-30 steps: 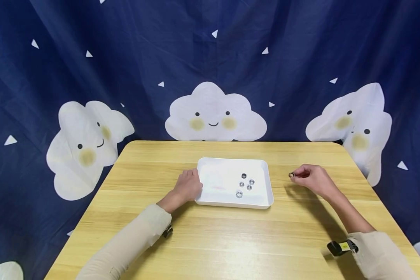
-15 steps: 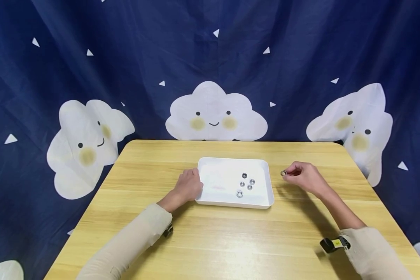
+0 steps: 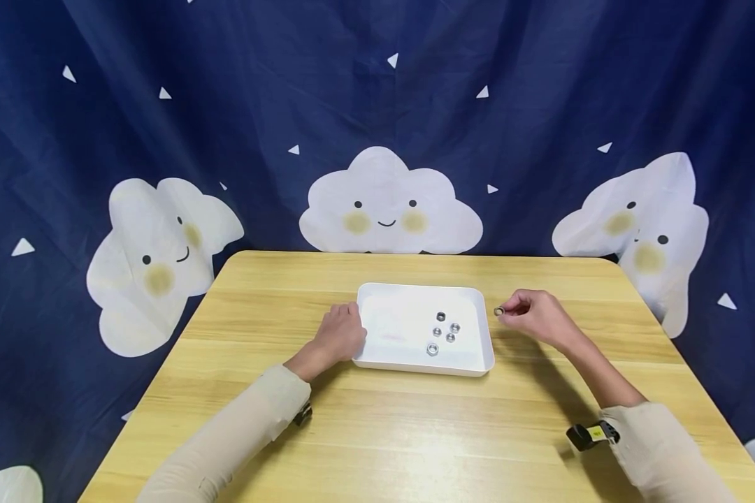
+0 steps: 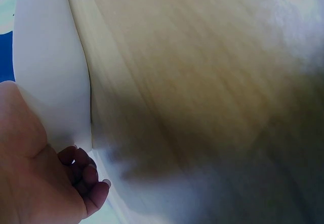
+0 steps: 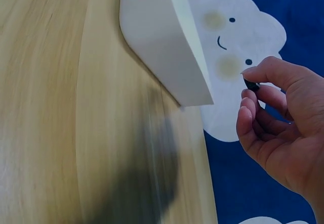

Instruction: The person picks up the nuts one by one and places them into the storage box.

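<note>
A white rectangular tray (image 3: 393,365) lies on the table, with several metal nuts (image 3: 433,349) inside its right half. One nut (image 3: 441,316) toward the back looks darker than the silver ones. At the tray's left side my left hand (image 3: 341,333) grips the rim; in the left wrist view its fingers (image 4: 93,196) curl at the tray wall. My right hand (image 3: 537,316) is just beyond the tray's right rim, above the table. Between thumb and index finger it pinches a dark nut (image 3: 499,311), seen also as a small dark piece (image 5: 251,85) in the right wrist view.
The wooden table (image 3: 377,433) reaches back to a dark blue curtain (image 3: 239,84) printed with white clouds. A black wrist camera (image 3: 582,437) sits at the right sleeve cuff, and another device (image 3: 303,414) is under the left cuff.
My right hand has moved left toward the tray, carrying the dark nut. My left hand keeps its grip on the rim, and the nuts in the tray have not moved.
</note>
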### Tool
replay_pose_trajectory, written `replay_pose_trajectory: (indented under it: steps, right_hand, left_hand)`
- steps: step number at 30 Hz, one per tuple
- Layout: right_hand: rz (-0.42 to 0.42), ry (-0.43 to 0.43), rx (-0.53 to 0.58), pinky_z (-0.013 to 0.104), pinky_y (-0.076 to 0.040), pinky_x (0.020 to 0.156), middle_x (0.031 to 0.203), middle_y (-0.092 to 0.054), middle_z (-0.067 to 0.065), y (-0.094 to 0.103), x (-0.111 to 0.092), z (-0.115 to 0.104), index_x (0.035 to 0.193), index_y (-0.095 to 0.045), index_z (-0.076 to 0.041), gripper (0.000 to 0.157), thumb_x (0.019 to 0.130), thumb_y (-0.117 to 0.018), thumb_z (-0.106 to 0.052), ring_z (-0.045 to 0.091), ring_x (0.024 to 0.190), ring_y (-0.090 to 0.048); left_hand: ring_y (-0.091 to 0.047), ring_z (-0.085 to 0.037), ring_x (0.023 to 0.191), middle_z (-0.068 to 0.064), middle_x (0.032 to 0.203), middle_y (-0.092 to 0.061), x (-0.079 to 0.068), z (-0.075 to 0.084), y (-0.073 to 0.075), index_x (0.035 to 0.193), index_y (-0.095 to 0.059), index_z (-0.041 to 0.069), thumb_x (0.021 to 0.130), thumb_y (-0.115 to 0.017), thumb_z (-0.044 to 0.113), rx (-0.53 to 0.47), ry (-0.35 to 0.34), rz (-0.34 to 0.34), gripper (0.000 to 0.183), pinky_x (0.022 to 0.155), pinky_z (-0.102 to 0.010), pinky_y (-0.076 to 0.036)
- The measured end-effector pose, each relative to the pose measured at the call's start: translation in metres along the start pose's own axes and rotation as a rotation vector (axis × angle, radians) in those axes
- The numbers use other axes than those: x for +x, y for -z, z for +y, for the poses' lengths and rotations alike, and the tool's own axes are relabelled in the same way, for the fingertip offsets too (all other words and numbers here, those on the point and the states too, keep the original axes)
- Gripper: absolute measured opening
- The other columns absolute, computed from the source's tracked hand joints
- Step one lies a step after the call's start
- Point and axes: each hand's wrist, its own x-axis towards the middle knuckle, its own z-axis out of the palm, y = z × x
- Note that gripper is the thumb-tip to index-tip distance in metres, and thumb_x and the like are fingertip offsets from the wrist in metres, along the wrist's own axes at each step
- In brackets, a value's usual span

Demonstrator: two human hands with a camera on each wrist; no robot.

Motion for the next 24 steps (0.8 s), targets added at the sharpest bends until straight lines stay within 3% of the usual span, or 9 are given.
replay_pose_trajectory:
  steps: [24]
  right_hand:
    - [-0.074,0.02,0.049,0.019,-0.051,0.067,0.09,-0.078,0.008,-0.023,0.023,-0.036,0.089,-0.076,-0.006,0.012,0.082,-0.083,-0.011,0.005,0.073,-0.063]
  left_hand:
    - [-0.047,-0.035,0.113,-0.017,0.114,-0.054,0.001,0.001,0.001,0.12,-0.046,-0.003,0.103,-0.05,0.026,-0.015,0.017,-0.013,0.034,0.099,-0.046,-0.041]
